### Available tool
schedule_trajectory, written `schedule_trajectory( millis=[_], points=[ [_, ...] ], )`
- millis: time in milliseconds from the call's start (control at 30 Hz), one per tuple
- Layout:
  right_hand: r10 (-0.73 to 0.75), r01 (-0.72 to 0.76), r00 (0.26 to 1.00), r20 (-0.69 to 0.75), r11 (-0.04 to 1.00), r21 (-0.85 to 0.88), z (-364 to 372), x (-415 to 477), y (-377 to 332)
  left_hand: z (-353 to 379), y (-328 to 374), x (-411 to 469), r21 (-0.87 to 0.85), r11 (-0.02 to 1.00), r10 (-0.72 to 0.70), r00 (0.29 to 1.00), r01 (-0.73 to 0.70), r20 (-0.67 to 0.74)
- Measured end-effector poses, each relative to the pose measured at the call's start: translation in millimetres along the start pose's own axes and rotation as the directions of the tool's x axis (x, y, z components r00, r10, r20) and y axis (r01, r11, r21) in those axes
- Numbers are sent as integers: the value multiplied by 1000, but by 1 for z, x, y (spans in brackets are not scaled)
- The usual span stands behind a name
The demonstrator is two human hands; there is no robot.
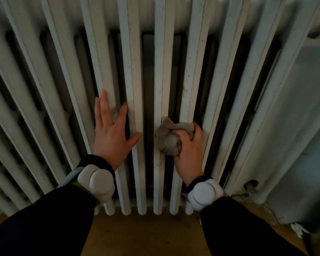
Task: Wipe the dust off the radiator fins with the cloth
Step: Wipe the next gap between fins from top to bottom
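White radiator [161,71], right hand [189,150] gripping cloth [167,139]

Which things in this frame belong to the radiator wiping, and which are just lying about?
Job: radiator fins; cloth, bunched in the right hand against a fin; left hand, flat on the fins.
Not the job: wooden floor; white wrist devices; white scrap at the far right, unidentifiable.
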State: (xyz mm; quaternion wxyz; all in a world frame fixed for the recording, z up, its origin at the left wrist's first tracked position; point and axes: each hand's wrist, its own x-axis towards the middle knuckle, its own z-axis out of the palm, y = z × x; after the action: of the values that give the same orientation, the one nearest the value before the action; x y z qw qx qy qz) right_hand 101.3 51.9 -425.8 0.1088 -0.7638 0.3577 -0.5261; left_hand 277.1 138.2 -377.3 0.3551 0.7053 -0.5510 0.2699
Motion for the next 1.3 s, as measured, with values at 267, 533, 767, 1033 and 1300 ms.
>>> schedule_trajectory(
  millis=[267, 533, 767, 1033, 1300],
  points=[
    [-87, 91, 992, -92, 995, 41, -24, 8, -14, 3, -2, -19, -27, 999, -25, 999, 26, 30],
    [-73, 75, 992, -107, 997, 22, -24, 43, -32, 14, -4, -30, -44, 994, -94, 992, 98, 87],
    [-69, 71, 995, -67, 997, 29, -7, 19, -10, 33, -8, -44, -81, 994, -71, 995, 76, 71],
    [-52, 52, 998, -18, 999, 13, 11, -16, 15, 47, -6, -64, -95, 990, -99, 993, 106, 69],
    [-32, 32, 999, 15, 999, -9, 20, -34, 26, 55, -2, -69, -103, 989, -106, 994, 109, 33]
  ],
)
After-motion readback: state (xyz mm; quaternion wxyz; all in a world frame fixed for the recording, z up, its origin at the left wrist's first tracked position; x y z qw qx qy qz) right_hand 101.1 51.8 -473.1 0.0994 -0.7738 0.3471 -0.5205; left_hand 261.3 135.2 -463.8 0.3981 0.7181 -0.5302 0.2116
